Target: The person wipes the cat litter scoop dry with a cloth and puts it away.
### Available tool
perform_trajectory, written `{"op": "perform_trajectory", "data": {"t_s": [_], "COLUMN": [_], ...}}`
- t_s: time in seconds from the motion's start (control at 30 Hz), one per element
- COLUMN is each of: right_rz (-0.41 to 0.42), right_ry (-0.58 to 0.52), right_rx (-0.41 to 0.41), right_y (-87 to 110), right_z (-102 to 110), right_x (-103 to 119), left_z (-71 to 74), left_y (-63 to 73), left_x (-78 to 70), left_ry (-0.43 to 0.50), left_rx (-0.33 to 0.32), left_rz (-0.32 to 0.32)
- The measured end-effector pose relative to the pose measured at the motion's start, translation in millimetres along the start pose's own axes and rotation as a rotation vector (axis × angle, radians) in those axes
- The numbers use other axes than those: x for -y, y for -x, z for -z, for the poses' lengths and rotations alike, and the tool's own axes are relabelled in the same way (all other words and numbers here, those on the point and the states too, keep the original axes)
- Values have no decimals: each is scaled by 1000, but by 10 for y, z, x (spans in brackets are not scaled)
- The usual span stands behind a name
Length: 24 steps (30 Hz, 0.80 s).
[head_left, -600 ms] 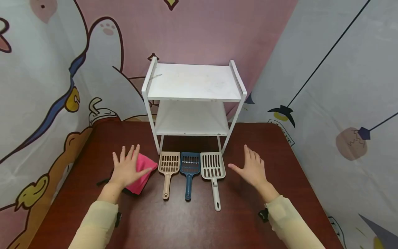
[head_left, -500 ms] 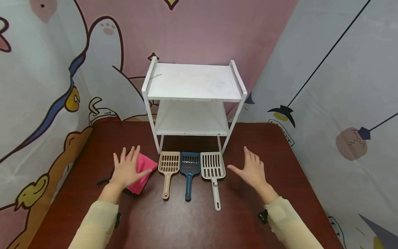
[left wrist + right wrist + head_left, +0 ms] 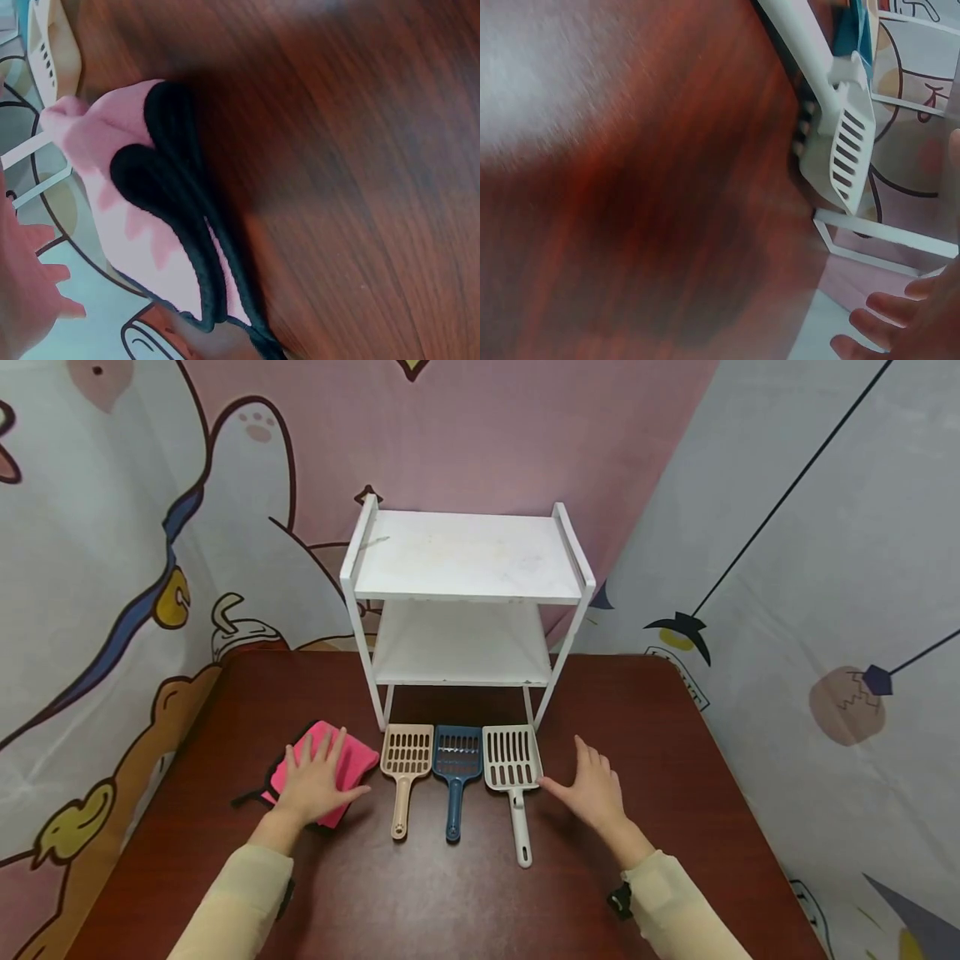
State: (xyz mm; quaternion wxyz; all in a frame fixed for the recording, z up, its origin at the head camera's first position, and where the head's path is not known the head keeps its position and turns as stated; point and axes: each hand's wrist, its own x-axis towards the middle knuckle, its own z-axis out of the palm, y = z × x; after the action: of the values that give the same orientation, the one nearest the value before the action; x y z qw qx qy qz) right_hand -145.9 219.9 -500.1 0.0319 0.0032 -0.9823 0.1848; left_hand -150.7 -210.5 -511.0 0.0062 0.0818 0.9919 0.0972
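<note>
**Pink pouch (image 3: pixel 356 763) lying below the left hand (image 3: pixel 309 787), white litter scoop (image 3: pixel 516 791) lying beside the right hand (image 3: pixel 596 795)**

The black-trimmed pink pouch is lying on the brown table (image 3: pixel 405 906), its dark cord (image 3: pixel 246 798) trailing toward nine o'clock. Above it the left hand is hovering, fingers fanning wide. The white litter scoop is pointing its slotted head toward twelve o'clock; at its four o'clock the right hand is hovering, thumb standing wide of the fingers, and the right wrist view is showing a gap between fingertips and scoop. Toward nine o'clock a blue litter scoop (image 3: pixel 455 787), then a tan litter scoop (image 3: pixel 403 783), are lying alongside. At twelve o'clock a white shelf (image 3: pixel 465 560) is standing before a cartoon-printed backdrop (image 3: pixel 517 435).
</note>
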Motion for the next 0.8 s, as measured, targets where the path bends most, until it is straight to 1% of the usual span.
{"op": "perform_trajectory", "data": {"t_s": [0.2,0.4,0.57,0.8], "right_rz": [-24,-56,-49,-32], "right_ry": [-22,-19,15,49], "right_rx": [-3,25,55,89], "right_y": [83,157,213,258], "right_z": [-131,-238,-291,-362], "right_x": [30,45,62,100], "left_z": [-62,-154,-236,-333], "left_y": [-13,-21,-17,-9], "left_x": [-17,-19,4,40], "left_ry": [8,17,34,66], "left_rx": [20,42,55,104], "left_rz": [-1,-9,-17,-4]}}
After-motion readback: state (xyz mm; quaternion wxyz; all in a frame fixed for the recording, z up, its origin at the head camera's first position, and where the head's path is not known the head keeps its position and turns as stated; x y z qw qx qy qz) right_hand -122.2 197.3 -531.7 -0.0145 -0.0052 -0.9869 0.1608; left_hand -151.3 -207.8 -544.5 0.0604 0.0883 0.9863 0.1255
